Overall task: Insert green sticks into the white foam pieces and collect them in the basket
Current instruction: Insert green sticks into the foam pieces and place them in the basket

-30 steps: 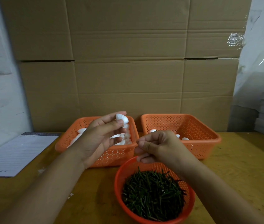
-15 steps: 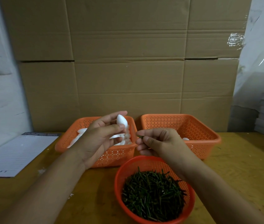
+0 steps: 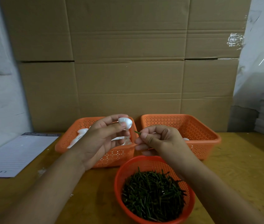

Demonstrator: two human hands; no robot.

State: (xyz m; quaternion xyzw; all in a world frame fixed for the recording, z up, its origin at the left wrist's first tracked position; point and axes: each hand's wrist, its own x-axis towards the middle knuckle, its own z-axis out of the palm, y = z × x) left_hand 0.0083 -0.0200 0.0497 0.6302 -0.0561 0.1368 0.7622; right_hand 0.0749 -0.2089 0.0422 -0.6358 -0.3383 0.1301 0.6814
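Stick (image 3: 137, 132) pinched in right hand (image 3: 158, 139), tip just short of foam (image 3: 125, 122) gripped by left hand (image 3: 102, 138) mid-frame; insertion pending, few foam bits visible in right basket (image 3: 209, 139).

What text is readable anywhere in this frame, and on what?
Nothing can be read for certain.
Lined paper pad, dark header strip at its far edge: a line of print, too blurred to read.
Same pad, near edge: a small dark mark, too small to tell.
Cardboard boxes behind the table: no print visible.
Orange baskets: no labels visible.
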